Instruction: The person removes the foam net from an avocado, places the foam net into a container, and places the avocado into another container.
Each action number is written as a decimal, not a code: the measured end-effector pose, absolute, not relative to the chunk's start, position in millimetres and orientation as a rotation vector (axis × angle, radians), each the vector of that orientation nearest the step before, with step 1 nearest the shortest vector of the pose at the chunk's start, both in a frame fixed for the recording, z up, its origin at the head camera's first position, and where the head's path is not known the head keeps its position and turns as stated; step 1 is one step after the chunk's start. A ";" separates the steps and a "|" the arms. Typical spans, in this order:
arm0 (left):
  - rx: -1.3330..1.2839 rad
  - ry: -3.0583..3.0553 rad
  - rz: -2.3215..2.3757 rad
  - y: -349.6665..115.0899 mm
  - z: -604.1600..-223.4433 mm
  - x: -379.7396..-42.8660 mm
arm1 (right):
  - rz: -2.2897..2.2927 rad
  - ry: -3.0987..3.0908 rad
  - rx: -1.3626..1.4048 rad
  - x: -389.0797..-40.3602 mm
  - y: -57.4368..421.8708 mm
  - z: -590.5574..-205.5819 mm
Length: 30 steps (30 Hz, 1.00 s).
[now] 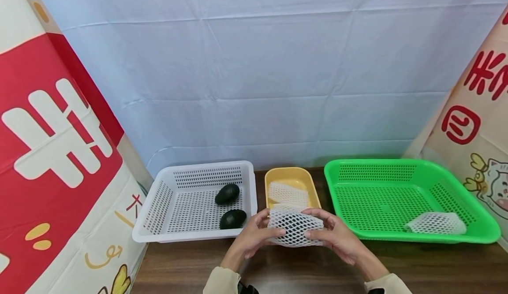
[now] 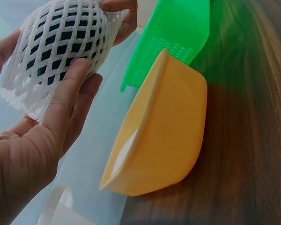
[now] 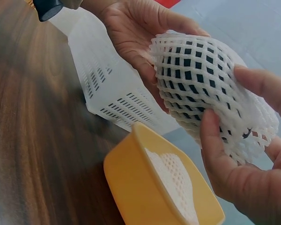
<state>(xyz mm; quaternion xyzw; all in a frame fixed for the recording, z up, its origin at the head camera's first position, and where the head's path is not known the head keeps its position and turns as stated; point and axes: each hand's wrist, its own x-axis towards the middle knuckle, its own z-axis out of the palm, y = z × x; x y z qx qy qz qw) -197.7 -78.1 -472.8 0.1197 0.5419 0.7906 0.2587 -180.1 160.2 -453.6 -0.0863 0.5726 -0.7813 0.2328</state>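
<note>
Both hands hold a dark green avocado inside a white foam net sleeve [image 1: 295, 228], just in front of the small yellow tray. My left hand [image 1: 254, 233] grips its left end, with the thumb across the near side. At the other end my right hand [image 1: 339, 239] pinches the net between thumb and fingers. In the right wrist view the net sleeve [image 3: 196, 79] covers most of the dark fruit, which shows through its holes. Two bare avocados [image 1: 227, 194] lie in the white basket [image 1: 182, 201] on the left.
Behind the hands stands the yellow tray [image 1: 289, 174] with flat foam net sleeves [image 1: 287, 194] in it. On the right, a green basket [image 1: 381, 197] holds a net-covered item [image 1: 436, 223]. The wooden table [image 1: 190, 265] runs along the front; a pale cloth [image 1: 258, 65] hangs behind.
</note>
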 end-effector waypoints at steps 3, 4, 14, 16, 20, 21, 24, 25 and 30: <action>0.338 1.482 2.131 -81.4 -474.4 -193.5 | -2.139 1.561 -0.250 -176.7 158.2 -455.6; 0.338 1.487 2.128 -82.4 -474.8 -192.0 | -2.136 1.558 -0.256 -175.5 157.6 -456.2; 0.329 1.473 2.135 -88.0 -478.9 -180.4 | -2.121 1.550 -0.261 -165.7 152.3 -467.3; 0.329 1.473 2.137 -89.1 -480.9 -179.0 | -2.125 1.543 -0.254 -163.7 151.3 -469.6; 0.304 1.485 2.123 -91.2 -486.2 -175.5 | -2.120 1.534 -0.216 -158.8 149.7 -473.3; 0.291 1.490 2.117 -91.5 -486.9 -174.3 | -2.119 1.533 -0.204 -157.8 149.4 -474.3; 0.251 1.501 2.107 -92.5 -489.6 -170.9 | -2.114 1.532 -0.184 -155.3 148.4 -477.3; 0.242 1.501 2.108 -92.7 -490.1 -169.6 | -2.113 1.531 -0.181 -154.6 148.0 -478.5; 0.208 1.487 2.126 -93.3 -495.7 -163.3 | -2.114 1.517 -0.166 -151.3 146.7 -486.2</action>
